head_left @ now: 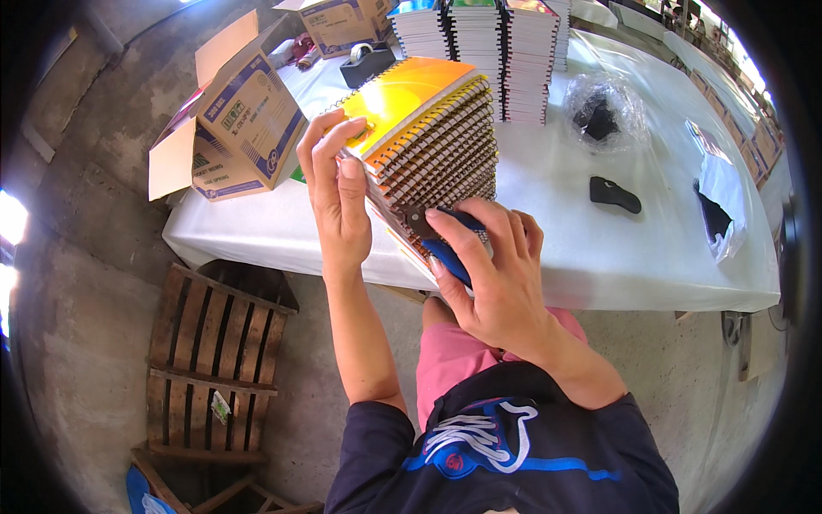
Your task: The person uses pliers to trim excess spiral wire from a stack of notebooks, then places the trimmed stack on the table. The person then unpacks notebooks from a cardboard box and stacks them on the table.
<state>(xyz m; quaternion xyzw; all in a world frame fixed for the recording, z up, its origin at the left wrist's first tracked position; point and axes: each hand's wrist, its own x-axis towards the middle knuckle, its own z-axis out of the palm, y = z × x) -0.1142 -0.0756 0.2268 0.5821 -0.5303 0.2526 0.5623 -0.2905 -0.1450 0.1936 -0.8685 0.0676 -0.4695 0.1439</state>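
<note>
Several spiral-bound notebooks point(441, 128) deep here, holding a tilted stack up at the near edge of the white-covered table point(616, 248) and working at the wire coils point(454, 163). Bracing the corner with the left hand point(338, 201), laying bent fingers over the yellow top cover point(419, 90) and setting the thumb at the near side. Not seeing enough there to tell a firm pinch from a light press. Wrapping the right hand point(501, 283) around blue-handled pliers point(447, 259), fingers curled, handles a bit apart, and poking the metal head right up to the coils, low on the stack. Can't tell about the jaws: maybe biting wire, maybe just touching.

Looking like the coil-end step, at a guess: snipping or bending a wire tip. Probably calling next for lining up on one coil, squeezing the handles without nicking paper, and bracing firmly against the stack slipping or fanning out.
</note>
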